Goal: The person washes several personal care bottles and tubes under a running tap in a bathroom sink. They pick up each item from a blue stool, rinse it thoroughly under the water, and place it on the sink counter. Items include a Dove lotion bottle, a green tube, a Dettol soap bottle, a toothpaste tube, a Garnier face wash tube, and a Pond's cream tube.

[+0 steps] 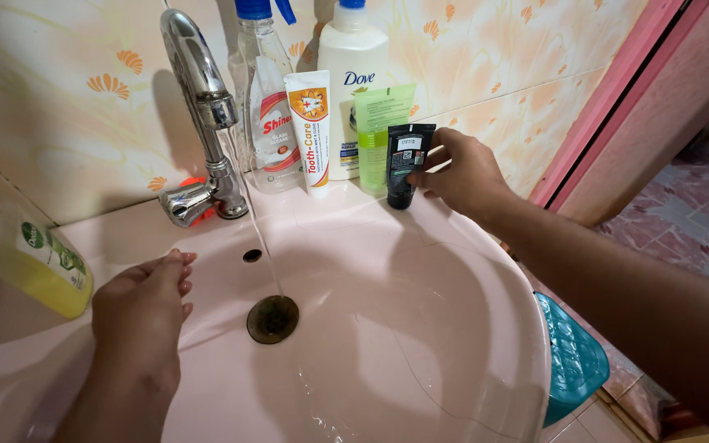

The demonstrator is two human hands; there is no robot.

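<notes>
Two hands at work: your right hand (461, 168) grasps the black tube (406, 164) on the sink (486, 328) ledge; your left hand (145, 299) hangs unclenched, holding nothing, beside the running water (260, 238); lifting the tube likely calls for a firm pinch.

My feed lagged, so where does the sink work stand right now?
Done: the tap is open, and a thin stream runs to the drain. In hand: the right hand grips the black tube standing on the sink ledge; the left hand hangs open over the basin, holding nothing. Left: the tube is not yet lifted and looks unopened.
</notes>
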